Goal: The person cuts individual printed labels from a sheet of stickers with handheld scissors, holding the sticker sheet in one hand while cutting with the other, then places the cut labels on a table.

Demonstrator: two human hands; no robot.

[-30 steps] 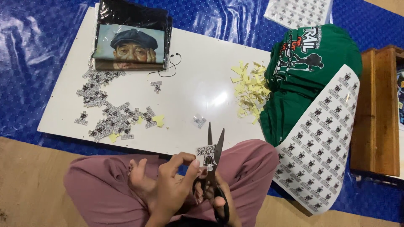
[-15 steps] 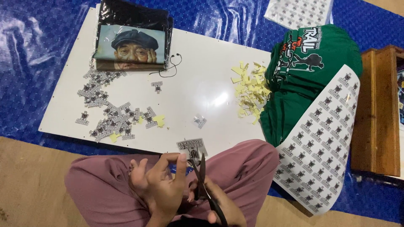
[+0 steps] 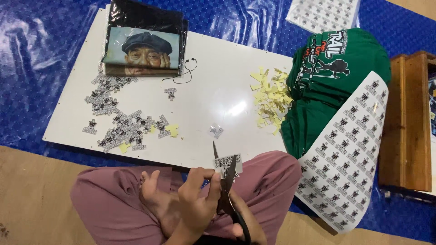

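From above, the person sits cross-legged on the floor, the left hand (image 3: 196,199) pinching a small printed sticker (image 3: 228,162) in a closed grip over the lap, while the right hand (image 3: 247,224), mostly hidden below it, has its grip closed around the handles of the scissors (image 3: 225,181), whose blades cross the sticker. Ahead lies a white board (image 3: 213,90) with cut stickers (image 3: 118,124) at its left, yellow scraps (image 3: 270,97) at its right and a bagged portrait shirt (image 3: 145,47) on top. A green shirt (image 3: 334,86) and an uncut sticker sheet (image 3: 349,154) lie to the right.
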